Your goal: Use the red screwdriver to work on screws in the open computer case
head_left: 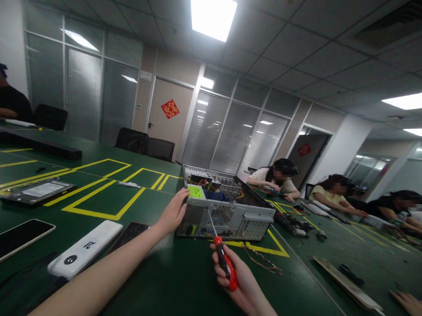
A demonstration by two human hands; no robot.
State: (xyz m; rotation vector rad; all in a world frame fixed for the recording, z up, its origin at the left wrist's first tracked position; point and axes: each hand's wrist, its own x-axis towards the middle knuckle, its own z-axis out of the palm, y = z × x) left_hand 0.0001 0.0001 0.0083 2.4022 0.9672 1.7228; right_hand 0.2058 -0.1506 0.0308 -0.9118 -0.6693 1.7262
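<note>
An open computer case (241, 222) lies on the green table with its perforated back panel facing me. My left hand (174, 212) grips the case's left corner, fingers curled over the edge beside a bright green label (195, 191). In my right hand (241, 276) is a screwdriver (226, 264), its red and black handle wrapped by my fingers. The shaft points up and away, its tip at the back panel. Whether the tip sits in a screw is too small to tell. Wires and the power supply show inside the case.
A hard drive (37, 190), a phone (11, 243) and a white power bank (85, 249) lie at left. Eyeglasses (262, 259) rest just right of my right hand. Dark cables (294, 225) and another phone (346, 283) lie farther right. Several people sit around the table.
</note>
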